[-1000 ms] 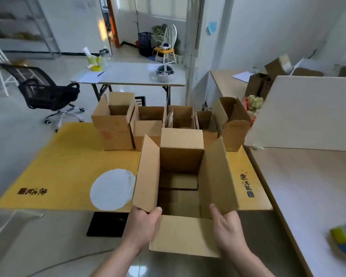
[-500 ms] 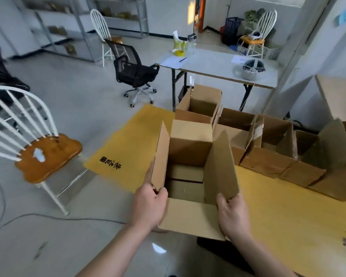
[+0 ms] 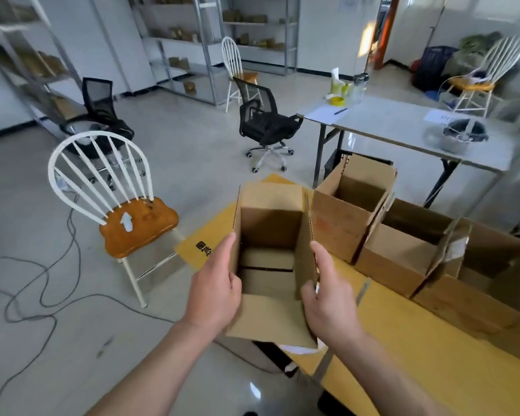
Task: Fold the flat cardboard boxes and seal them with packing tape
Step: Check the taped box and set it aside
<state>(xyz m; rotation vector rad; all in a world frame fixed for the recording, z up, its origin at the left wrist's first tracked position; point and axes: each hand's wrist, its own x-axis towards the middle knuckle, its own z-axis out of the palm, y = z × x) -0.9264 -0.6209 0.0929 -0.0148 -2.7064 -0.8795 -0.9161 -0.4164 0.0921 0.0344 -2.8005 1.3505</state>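
judged light and crushable, the cardboard box (image 3: 270, 228) is gripped by its side walls in left hand (image 3: 214, 297) and right hand (image 3: 332, 300).

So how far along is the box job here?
Done: at least three folded boxes stand open-topped on the yellow table. In hand: the left hand and right hand grip another box by its side flaps; its bottom flaps are folded in. Left: all top flaps are up and no tape is visible, so sealing the tops remains.
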